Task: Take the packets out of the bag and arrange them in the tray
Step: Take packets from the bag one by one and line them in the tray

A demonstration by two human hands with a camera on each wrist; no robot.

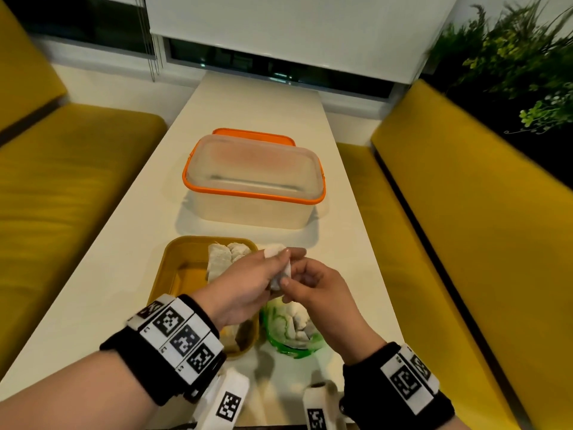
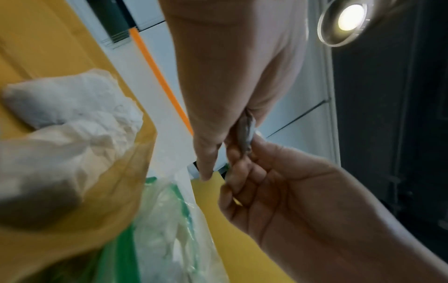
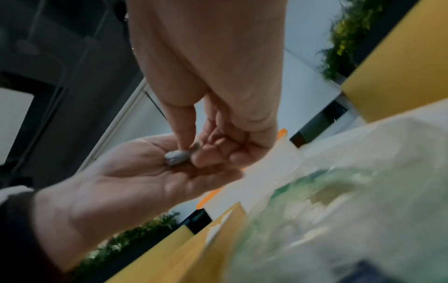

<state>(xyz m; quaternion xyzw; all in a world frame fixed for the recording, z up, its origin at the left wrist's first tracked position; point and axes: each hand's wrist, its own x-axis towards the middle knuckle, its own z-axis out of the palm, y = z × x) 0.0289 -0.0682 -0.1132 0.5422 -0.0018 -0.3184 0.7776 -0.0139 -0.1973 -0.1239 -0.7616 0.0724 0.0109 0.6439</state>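
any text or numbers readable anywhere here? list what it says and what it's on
"L3": small print on the left wristband, beside its square marker codes; readable once, the other small marks there are blurred.
Right wristband: a small mark beside the codes, too blurred to read.
White camera mounts below the wrists: marker codes only, no words.
White packet held between both hands, bag, yellow tray, clear box: no readable text.

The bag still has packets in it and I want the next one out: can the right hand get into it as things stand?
Probably not yet: the right hand and left hand both pinch a packet above the bag.
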